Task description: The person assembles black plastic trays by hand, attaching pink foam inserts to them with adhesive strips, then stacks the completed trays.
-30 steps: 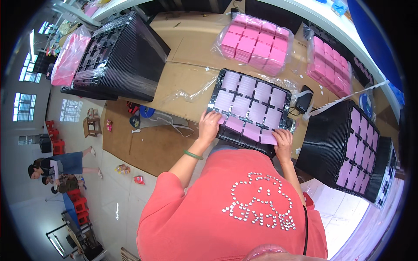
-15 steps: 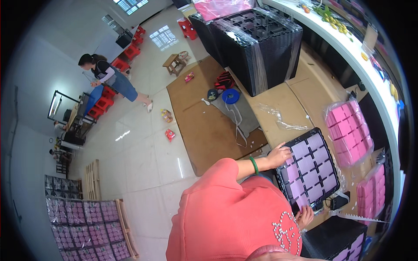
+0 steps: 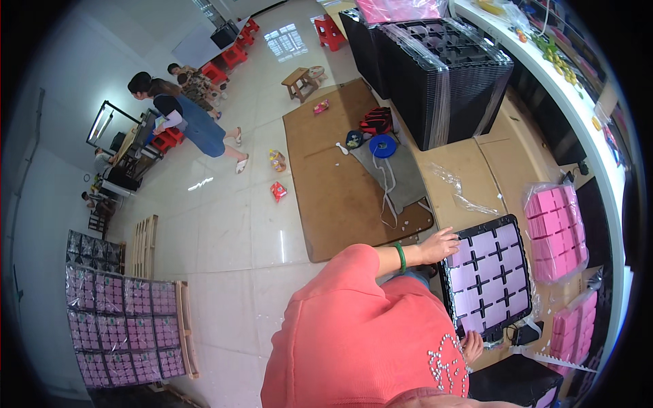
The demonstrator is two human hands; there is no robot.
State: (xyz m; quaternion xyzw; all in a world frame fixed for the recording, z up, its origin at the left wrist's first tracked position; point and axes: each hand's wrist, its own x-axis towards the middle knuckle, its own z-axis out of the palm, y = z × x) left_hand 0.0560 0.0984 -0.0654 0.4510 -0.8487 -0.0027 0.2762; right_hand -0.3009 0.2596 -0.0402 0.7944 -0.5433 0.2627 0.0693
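Note:
A black plastic tray lies tilted before me, its grid of slots filled with flat lilac pieces. My left hand, with a green bangle at the wrist, grips the tray's far left corner, fingers over the rim. Down at the near edge, my right hand is closed around the rim, fingertips by the corner lilac piece; part of it is hidden by my coral shirt. Beside the right hand stands a black stack of trays with some lilac showing.
Bagged pink pieces and another pink bundle lie right. A wrapped stack of black trays rises ahead on the cardboard-covered table. A blue tape roll sits left on cardboard. A person walks at far left.
My right hand has come down against the tray's near edge, and the lilac piece at that corner now lies flat. My left hand stays at its corner. The view has shifted; the walking person has moved.

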